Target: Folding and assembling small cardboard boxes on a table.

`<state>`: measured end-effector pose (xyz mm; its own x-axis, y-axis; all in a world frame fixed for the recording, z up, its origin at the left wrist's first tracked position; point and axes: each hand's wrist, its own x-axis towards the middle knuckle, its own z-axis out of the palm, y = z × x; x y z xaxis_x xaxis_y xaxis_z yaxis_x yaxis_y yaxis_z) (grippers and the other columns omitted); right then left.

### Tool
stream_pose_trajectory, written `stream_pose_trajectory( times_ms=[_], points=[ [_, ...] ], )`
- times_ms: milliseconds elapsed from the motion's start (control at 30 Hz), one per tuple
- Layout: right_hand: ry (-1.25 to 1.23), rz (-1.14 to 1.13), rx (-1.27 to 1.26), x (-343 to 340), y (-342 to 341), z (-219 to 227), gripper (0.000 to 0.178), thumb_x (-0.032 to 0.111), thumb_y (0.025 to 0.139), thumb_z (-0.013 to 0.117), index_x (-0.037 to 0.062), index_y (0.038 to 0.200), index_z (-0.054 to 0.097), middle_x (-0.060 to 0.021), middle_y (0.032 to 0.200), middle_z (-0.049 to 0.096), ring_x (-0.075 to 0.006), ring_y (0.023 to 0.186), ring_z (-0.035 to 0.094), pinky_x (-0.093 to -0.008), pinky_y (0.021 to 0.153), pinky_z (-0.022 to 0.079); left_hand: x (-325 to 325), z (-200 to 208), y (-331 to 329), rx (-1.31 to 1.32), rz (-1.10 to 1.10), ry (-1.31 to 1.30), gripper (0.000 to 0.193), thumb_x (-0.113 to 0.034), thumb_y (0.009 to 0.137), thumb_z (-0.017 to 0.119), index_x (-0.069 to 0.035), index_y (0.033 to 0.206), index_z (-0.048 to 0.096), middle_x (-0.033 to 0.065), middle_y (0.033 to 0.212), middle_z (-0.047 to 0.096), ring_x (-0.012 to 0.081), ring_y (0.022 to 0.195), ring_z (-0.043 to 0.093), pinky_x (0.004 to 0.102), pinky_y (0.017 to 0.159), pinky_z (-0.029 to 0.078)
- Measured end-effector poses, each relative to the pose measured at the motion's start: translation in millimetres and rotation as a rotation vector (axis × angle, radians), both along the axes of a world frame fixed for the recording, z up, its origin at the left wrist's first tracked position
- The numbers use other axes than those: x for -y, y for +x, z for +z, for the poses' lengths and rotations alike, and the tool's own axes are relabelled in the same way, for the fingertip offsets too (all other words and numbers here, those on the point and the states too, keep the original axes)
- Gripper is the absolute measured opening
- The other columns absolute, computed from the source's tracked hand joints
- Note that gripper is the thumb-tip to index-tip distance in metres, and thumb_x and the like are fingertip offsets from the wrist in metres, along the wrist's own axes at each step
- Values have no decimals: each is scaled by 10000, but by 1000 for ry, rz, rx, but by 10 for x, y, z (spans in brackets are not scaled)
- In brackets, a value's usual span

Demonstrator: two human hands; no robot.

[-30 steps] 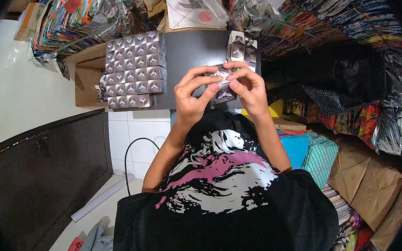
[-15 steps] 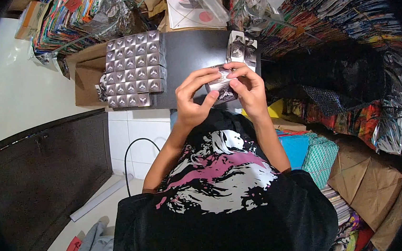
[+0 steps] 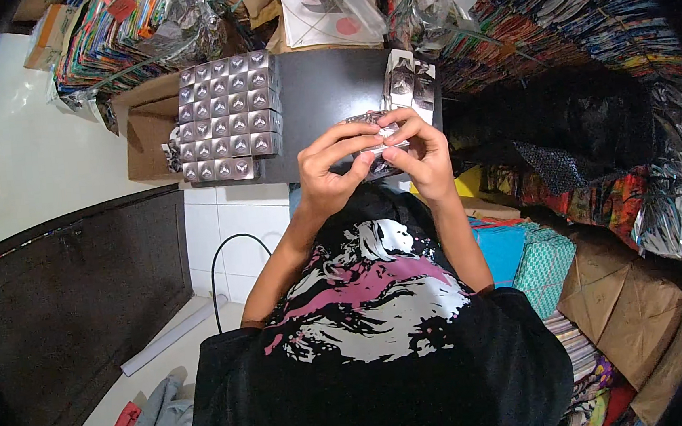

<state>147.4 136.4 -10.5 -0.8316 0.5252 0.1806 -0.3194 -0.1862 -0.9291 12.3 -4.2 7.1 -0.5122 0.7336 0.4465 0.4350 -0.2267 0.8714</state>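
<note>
A small dark silver-and-white printed carton (image 3: 379, 169) is held between both hands over the near edge of the dark table (image 3: 322, 85). My left hand (image 3: 332, 161) grips its left side, thumb below and fingers across the upper part. From the other side my right hand (image 3: 423, 153) pinches it, with thumb and fingertips at a pale flap near the middle. The fingers cover much of the carton. Beyond my right hand lie flat printed carton blanks (image 3: 401, 82) in stacks. To the left, several rows of matching finished-looking small boxes (image 3: 218, 108) stand packed together.
An open brown cardboard box (image 3: 146, 137) adjoins the rows' left side. Tall bundles of colourful printed sheets (image 3: 112, 50) rise at the back left, with more along the right. A white printed sheet (image 3: 327, 11) tops a pile behind the table. A black cable (image 3: 216, 264) curves below.
Both hands stay in nearly the same place. The carton has tilted, and its flap looks folded further. My right thumb has slid down and left, closer to my left thumb.
</note>
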Motion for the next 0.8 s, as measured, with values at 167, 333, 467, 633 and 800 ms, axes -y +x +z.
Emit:
stream_pose_trajectory(
  times_ms=[167, 333, 467, 633, 800],
  points=[
    [34, -5, 42, 14, -15, -13, 141, -17, 876, 788, 17, 992, 715, -151, 1298, 613, -229, 1242, 590, -361, 1064, 460, 15, -26, -6, 69, -7, -15, 198, 9, 904, 695, 12, 1077, 790, 177, 1136, 761, 288, 1070, 731, 390, 977, 558],
    [55, 10, 11, -23, -37, 77, 152, 19, 926, 745, 12, 1078, 741, -164, 1359, 605, -243, 1260, 596, -366, 1081, 462, 30, -79, -42, 81, 12, 2, 220, -12, 937, 679, 38, 1135, 763, 194, 1200, 728, 273, 1129, 702, 374, 962, 555],
    [39, 49, 31, -77, 2, 44, 188, 32, 943, 726, 3, 1128, 745, -159, 1396, 590, -251, 1300, 586, -375, 1071, 504, 53, -134, -59, 177, -38, -21, 262, 1, 931, 723, 44, 1189, 742, 182, 1283, 681, 247, 1182, 673, 342, 992, 551],
    [67, 32, 86, -56, -17, 9, 191, 20, 943, 734, 4, 1134, 740, -150, 1415, 573, -240, 1309, 581, -360, 1062, 516, 59, -150, -67, 229, -60, -21, 320, 37, 885, 776, 43, 1203, 738, 174, 1288, 673, 243, 1199, 665, 348, 1031, 545],
    [-26, 93, 107, -69, -41, 2, 268, 10, 924, 757, 15, 1187, 708, -123, 1455, 542, -234, 1330, 567, -364, 1090, 503, 52, -169, -30, 502, -53, -73, 429, -32, 881, 820, 5, 1289, 692, 118, 1398, 614, 213, 1206, 664, 318, 1002, 563]
  ],
)
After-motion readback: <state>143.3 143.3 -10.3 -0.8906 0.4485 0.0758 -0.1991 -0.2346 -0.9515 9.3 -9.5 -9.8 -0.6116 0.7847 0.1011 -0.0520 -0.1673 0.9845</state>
